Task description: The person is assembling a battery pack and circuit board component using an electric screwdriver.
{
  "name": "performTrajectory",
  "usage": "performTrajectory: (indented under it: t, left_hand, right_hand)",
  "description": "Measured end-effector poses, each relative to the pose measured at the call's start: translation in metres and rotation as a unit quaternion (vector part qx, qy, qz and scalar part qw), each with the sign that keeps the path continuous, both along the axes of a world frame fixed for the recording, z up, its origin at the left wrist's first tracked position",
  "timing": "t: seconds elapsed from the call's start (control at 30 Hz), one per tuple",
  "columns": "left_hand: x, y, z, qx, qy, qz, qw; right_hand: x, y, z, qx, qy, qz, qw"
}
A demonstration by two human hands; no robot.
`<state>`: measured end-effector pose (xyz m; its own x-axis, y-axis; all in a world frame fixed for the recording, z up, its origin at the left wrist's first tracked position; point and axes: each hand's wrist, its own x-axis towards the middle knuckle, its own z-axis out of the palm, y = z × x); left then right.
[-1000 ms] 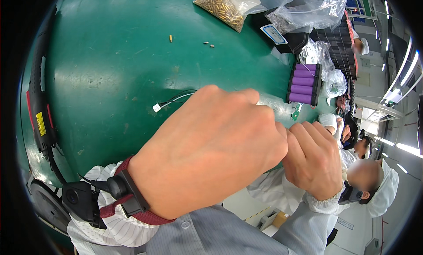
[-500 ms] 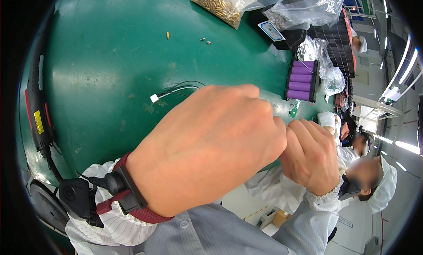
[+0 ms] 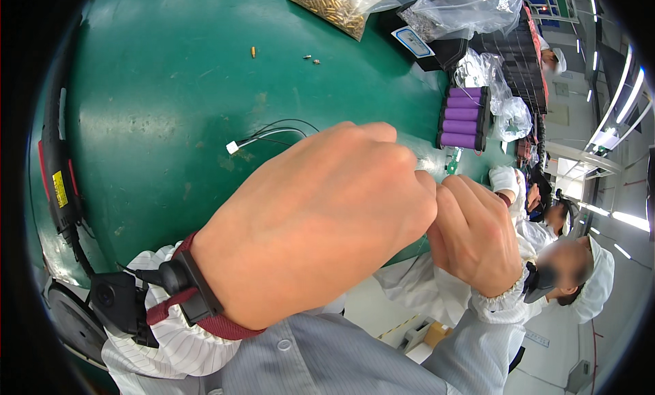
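My left hand (image 3: 327,210) is closed above the bench, its back turned up and the fingertips hidden. My right hand (image 3: 475,234) is also closed, its curled fingers against the knuckles of the left. Whatever the two hands pinch between them is out of sight. A white connector (image 3: 233,147) with thin black and white wires (image 3: 276,130) lies beyond my left hand, and the wires pass out of view behind it. Past the hands is a small green circuit board (image 3: 452,161), close to a pack of purple battery cells (image 3: 464,115).
The green bench top (image 3: 157,122) carries a brass-coloured piece (image 3: 253,52), tiny metal parts (image 3: 315,62), a bag of brass pieces (image 3: 331,9) and a black bin (image 3: 423,43). A black-and-red handled tool (image 3: 60,170) lies at left. A co-worker (image 3: 570,272) sits at right.
The view has shifted slightly, so bench things and hands appear a little higher and further left. Both hands stay closed against each other.
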<state>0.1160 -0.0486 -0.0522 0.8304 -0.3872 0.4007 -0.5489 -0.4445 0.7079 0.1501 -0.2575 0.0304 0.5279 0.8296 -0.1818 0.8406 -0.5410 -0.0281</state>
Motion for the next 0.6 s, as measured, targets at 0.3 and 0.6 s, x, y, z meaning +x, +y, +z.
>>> performTrajectory:
  t: [0.3, 0.6]
  left_hand:
    - [0.013, 0.024, 0.02, -0.068, 0.032, 0.015, 0.997]
    - [0.045, 0.085, -0.021, 0.081, 0.054, 0.267, 0.959]
  right_hand:
    - [-0.001, -0.012, 0.043, 0.084, -0.008, -0.16, 0.984]
    - [0.025, -0.025, -0.018, 0.415, 0.087, -0.27, 0.864]
